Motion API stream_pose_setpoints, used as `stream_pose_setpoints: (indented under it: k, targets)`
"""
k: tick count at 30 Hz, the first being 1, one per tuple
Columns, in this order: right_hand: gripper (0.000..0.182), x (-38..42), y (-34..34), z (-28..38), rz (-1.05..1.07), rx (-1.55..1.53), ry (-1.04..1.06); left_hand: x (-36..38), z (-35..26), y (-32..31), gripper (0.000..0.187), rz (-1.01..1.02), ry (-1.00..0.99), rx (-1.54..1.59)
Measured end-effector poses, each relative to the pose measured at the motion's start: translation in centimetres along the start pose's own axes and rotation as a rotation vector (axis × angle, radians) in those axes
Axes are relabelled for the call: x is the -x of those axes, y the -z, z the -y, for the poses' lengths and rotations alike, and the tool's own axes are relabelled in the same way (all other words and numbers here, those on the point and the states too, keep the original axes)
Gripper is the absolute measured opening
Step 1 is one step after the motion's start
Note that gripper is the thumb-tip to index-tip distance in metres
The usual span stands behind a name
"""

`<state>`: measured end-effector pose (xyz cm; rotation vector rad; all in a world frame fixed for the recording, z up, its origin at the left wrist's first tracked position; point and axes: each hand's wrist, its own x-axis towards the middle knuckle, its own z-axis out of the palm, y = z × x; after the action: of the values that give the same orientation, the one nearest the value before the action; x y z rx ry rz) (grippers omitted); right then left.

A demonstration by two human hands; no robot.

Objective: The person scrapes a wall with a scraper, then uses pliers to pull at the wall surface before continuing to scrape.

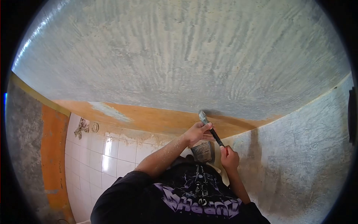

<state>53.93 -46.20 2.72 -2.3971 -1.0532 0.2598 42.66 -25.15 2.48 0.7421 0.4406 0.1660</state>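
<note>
A paint roller (203, 117) with a grey, paint-coated head and a long black handle slants in front of my body, its head up close to the wall. Near the head, my left hand (198, 133) holds the upper shaft, thumb over it and some fingers stretched out behind. Lower down, my right hand (229, 158) is closed around the handle's red grip. Pale specks dot my left forearm. The wall (179, 63) ahead carries streaky grey paint, with an orange strip (156, 118) along its lower part.
Below my hands, a dark container with a slotted grid (203, 151) stands on the floor. White tiles (126, 153) cover the floor at left, with a crumpled rag (81, 128) and a round drain-like ring (95, 127). A grey-painted side wall (298, 156) stands close on my right.
</note>
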Motion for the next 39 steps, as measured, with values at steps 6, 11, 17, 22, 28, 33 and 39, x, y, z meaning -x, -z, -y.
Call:
stream_pose_setpoints:
  k: [6,11,17,22,28,33,39]
  targets:
    - [0.039,-0.2,-1.2,1.8,0.011,0.015,0.049,1.2,-0.3,2.9,0.030,-0.022,-0.029,0.048]
    - [0.039,0.5,-2.1,4.0,0.018,0.026,0.027,2.5,-1.3,4.1,0.029,-0.008,-0.017,0.010]
    - [0.038,1.3,-3.9,5.2,0.009,-0.011,0.020,3.6,-2.0,5.5,0.031,-0.002,0.002,-0.001]
    - [0.042,1.9,-4.9,6.8,-0.003,-0.052,-0.003,4.0,-2.3,7.1,0.034,0.001,0.030,-0.035]
    - [0.042,1.9,-5.9,7.6,-0.006,-0.008,0.002,5.3,-3.4,7.6,0.034,-0.020,0.039,-0.017]
    - [0.038,1.8,-6.4,10.3,-0.004,-0.048,0.031,6.8,-4.4,9.4,0.032,-0.039,-0.002,0.037]
    - [0.038,2.0,-8.7,12.9,0.037,-0.046,0.030,9.1,-5.7,12.2,0.030,-0.077,-0.029,0.001]
